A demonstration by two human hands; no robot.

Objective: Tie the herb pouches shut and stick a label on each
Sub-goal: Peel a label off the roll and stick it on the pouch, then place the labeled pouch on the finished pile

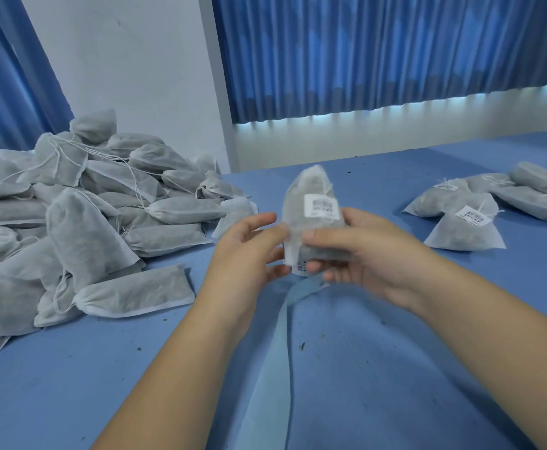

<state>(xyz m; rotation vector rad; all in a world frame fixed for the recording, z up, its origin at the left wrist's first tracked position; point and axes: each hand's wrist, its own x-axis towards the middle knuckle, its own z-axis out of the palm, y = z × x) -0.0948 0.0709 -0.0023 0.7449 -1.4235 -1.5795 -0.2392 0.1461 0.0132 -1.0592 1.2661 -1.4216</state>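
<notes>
I hold one grey herb pouch (311, 203) upright above the blue table, its tied neck pointing away from me. A white barcode label (321, 206) sits on its front. My right hand (366, 254) grips the pouch's right side, thumb on the front. My left hand (249, 251) touches its left edge with thumb and fingertips. A second small label or backing strip (301, 267) peeks out below the pouch between my hands. A big heap of unlabelled pouches (80, 216) with loose drawstrings lies to the left.
Several labelled pouches (473, 219) lie in a group at the right. The table is covered in a blue cloth (346, 368) with a raised fold running toward me and dark herb crumbs. Blue curtains (379, 53) and a white wall stand behind.
</notes>
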